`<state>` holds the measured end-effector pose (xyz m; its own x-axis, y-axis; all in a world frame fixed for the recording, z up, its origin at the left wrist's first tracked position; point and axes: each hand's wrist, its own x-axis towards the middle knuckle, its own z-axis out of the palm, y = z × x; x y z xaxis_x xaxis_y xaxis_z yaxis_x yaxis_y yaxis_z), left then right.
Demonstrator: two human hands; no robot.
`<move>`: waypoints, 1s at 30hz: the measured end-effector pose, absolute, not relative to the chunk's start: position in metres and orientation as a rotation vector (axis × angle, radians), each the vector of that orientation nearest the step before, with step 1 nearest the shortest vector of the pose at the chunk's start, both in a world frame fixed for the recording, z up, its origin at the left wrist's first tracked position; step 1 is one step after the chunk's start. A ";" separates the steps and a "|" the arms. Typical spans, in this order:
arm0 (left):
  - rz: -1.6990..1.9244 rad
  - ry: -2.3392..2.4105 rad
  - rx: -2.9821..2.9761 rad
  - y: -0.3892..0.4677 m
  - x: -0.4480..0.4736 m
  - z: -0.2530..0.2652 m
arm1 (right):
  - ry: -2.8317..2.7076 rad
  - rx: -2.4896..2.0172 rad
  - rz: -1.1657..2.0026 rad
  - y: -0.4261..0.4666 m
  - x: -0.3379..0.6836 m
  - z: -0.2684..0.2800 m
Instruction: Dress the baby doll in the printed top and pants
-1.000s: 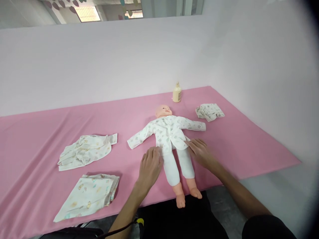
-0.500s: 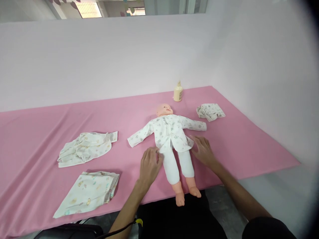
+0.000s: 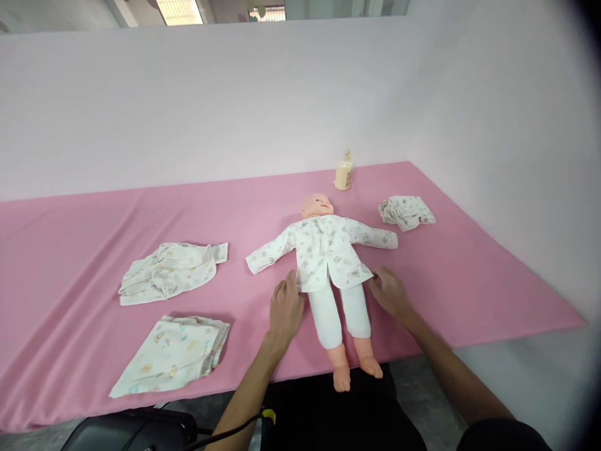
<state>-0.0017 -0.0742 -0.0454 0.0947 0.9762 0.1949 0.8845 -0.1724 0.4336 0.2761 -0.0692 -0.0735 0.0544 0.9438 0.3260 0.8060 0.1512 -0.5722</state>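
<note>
A baby doll (image 3: 325,310) lies on its back, head away from me, feet over the table's front edge. It wears a white printed baby shirt (image 3: 323,250) with long sleeves spread out to both sides, above white legs. My left hand (image 3: 286,307) pinches the shirt's lower left corner. At the opposite lower corner, my right hand (image 3: 389,293) is closed on the hem, pulling it outward. The front panels part slightly at the bottom middle. No fastening can be made out.
A pink sheet (image 3: 263,207) covers the table. Left of the doll lie a printed garment (image 3: 171,272) and a folded printed cloth (image 3: 173,357). Behind it are a pump bottle (image 3: 344,173) and, to the right, another folded cloth (image 3: 406,213). Walls border the back and right.
Both hands have closed on the shirt's lower corners. The hem now lies flatter and wider, its right corner drawn outward. The view has shifted slightly.
</note>
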 end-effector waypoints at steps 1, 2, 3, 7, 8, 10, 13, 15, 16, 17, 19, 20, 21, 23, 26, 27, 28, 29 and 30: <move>0.685 1.851 2.223 -0.076 -0.004 -0.046 | -1.794 -1.677 0.249 -0.068 0.278 -0.074; 0.708 1.827 2.291 -0.078 -0.006 -0.048 | -1.811 -1.679 0.228 -0.066 0.280 -0.075; 0.728 1.803 2.365 -0.080 -0.008 -0.050 | -1.832 -1.682 0.210 -0.066 0.282 -0.076; 0.775 1.732 2.645 -0.090 -0.012 -0.061 | -2.001 -1.677 0.139 -0.072 0.286 -0.080; 0.775 1.723 2.690 -0.092 -0.012 -0.062 | -2.055 -1.663 0.114 -0.075 0.285 -0.082; 0.775 1.707 2.739 -0.098 -0.011 -0.063 | -2.126 -1.635 0.056 -0.083 0.283 -0.086; 0.799 1.695 2.719 -0.105 -0.011 -0.061 | -2.138 -1.630 0.013 -0.093 0.281 -0.092; 0.825 1.726 2.659 -0.107 -0.012 -0.058 | -2.130 -1.619 0.052 -0.098 0.282 -0.094; 0.835 1.749 2.622 -0.107 -0.012 -0.057 | -2.122 -1.608 0.085 -0.099 0.282 -0.094; 0.842 1.770 2.585 -0.107 -0.011 -0.056 | -2.104 -1.599 0.120 -0.100 0.282 -0.093; 0.845 1.788 2.534 -0.105 -0.009 -0.055 | -2.028 -1.613 0.159 -0.100 0.282 -0.090; 0.843 1.783 2.527 -0.105 -0.008 -0.056 | -1.976 -1.629 0.158 -0.099 0.281 -0.088; 0.842 1.777 2.525 -0.104 -0.006 -0.056 | -1.927 -1.645 0.147 -0.099 0.280 -0.085; 0.848 1.761 2.533 -0.103 -0.004 -0.058 | -1.875 -1.635 0.120 -0.098 0.275 -0.079; 0.867 1.755 2.536 -0.104 -0.003 -0.061 | -1.878 -1.534 0.158 -0.099 0.266 -0.071; 0.870 1.754 2.542 -0.104 -0.004 -0.061 | -1.873 -1.507 0.189 -0.100 0.263 -0.069; 0.866 1.749 2.558 -0.105 -0.006 -0.062 | -1.861 -1.490 0.220 -0.102 0.260 -0.069; 0.858 1.742 2.581 -0.105 -0.007 -0.062 | -1.850 -1.485 0.246 -0.103 0.259 -0.068; 0.853 1.730 2.610 -0.105 -0.008 -0.062 | -1.845 -1.484 0.264 -0.105 0.258 -0.069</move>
<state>-0.0084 -0.1053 -0.0620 0.2954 0.8281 0.4764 0.8823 -0.4278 0.1965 0.2579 -0.1047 -0.0687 -0.0562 0.9085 0.4140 0.7559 0.3096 -0.5768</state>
